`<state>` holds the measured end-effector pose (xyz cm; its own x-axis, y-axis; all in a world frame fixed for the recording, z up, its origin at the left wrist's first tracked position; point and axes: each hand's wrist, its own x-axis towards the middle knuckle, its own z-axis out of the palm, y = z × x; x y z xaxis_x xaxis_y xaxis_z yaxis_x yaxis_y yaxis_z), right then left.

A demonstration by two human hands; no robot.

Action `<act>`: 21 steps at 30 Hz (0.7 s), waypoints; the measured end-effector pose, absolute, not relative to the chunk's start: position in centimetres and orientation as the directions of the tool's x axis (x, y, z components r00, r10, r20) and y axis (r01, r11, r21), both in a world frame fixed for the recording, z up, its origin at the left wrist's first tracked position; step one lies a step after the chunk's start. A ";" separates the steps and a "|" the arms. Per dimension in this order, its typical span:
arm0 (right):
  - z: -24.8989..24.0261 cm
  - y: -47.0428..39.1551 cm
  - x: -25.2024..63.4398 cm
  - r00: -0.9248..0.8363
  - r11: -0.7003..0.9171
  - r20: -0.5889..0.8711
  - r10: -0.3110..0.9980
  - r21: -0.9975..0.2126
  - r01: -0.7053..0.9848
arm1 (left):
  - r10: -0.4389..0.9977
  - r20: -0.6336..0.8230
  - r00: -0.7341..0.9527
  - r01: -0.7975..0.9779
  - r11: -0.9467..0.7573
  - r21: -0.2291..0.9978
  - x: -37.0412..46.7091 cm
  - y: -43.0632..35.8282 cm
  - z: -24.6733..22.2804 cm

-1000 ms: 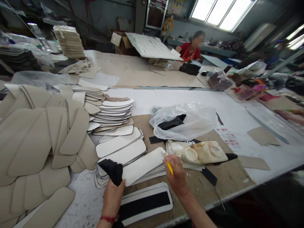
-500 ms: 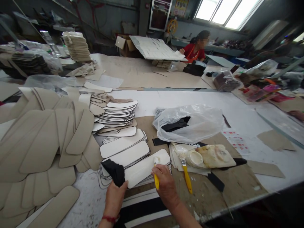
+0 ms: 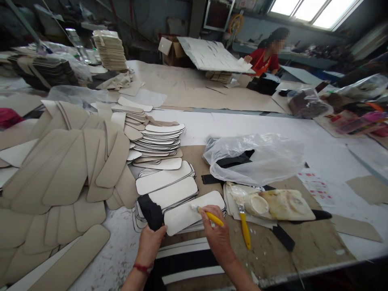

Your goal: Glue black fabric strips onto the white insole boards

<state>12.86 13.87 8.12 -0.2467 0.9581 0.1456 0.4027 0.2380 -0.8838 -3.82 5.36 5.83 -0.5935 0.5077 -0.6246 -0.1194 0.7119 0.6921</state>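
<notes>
My right hand (image 3: 216, 228) is closed round the yellow handle of a brush (image 3: 209, 216), whose pale bristles rest on the top white panel (image 3: 182, 218) of a stack. In my left hand (image 3: 150, 242) is a bunch of black fabric pieces (image 3: 150, 212), pinched at its lower end beside the stack's left end. A white panel (image 3: 178, 194) with rounded corners lies just behind, partly covered by the black fabric. Right of the stack lies a second yellow-handled brush (image 3: 245, 230), its bristles by a cream-smeared tub (image 3: 257, 205). Below my hands lie black and white strips (image 3: 186, 264).
Many beige panels (image 3: 65, 173) overlap at the left. Behind the stack are more piled white panels (image 3: 160, 139). A clear plastic bag (image 3: 257, 157) holds black fabric. A stained pale block (image 3: 287, 205) sits right of the tub. Across the table, a person in red (image 3: 263, 60) works.
The brush has moved left along the white panel and its handle has tilted to the right. My left hand still holds the black fabric. The camera view has shifted slightly.
</notes>
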 end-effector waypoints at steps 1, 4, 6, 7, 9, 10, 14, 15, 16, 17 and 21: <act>8.2 13.5 12.6 -0.278 0.205 0.098 0.956 -0.899 0.387 | 0.508 -0.623 -0.594 -0.118 0.712 0.693 -3.8 5.4 6.0; 8.1 12.8 11.9 -0.349 0.112 -0.028 0.937 -0.921 0.374 | 0.509 -0.615 -0.602 -0.109 0.711 0.695 -3.9 5.5 6.5; 7.7 13.3 12.7 -0.307 0.154 0.018 0.951 -0.892 0.424 | 0.508 -0.607 -0.611 -0.100 0.711 0.696 -3.9 5.5 6.5; 7.5 13.9 13.6 -0.268 0.198 0.075 0.960 -0.862 0.467 | 0.510 -0.606 -0.610 -0.100 0.709 0.698 -3.9 5.4 6.4; 7.2 15.6 15.9 -0.195 0.287 0.213 0.957 -0.780 0.556 | 0.517 -0.602 -0.609 -0.098 0.704 0.703 -3.9 5.1 6.1; 7.2 16.4 17.2 -0.182 0.326 0.273 0.945 -0.735 0.595 | 0.519 -0.603 -0.606 -0.094 0.706 0.702 -3.9 5.0 5.8; 8.6 18.0 20.7 -0.227 0.456 0.422 0.878 -0.588 0.668 | 0.514 -0.618 -0.595 -0.082 0.726 0.683 -3.9 4.6 4.5; 9.2 17.9 21.0 -0.246 0.479 0.439 0.864 -0.566 0.671 | 0.517 -0.619 -0.592 -0.086 0.723 0.686 -4.0 4.5 4.3; 9.8 17.7 21.2 -0.257 0.494 0.452 0.854 -0.550 0.674 | 0.530 -0.607 -0.592 -0.093 0.704 0.704 -4.1 4.5 4.3; 10.4 17.4 21.2 -0.260 0.500 0.461 0.849 -0.538 0.679 | 0.553 -0.580 -0.598 -0.102 0.665 0.740 -4.2 4.4 4.6; 12.7 15.7 20.6 -0.246 0.458 0.415 0.876 -0.554 0.695 | 0.601 -0.462 -0.653 -0.130 0.512 0.849 -5.0 3.9 7.6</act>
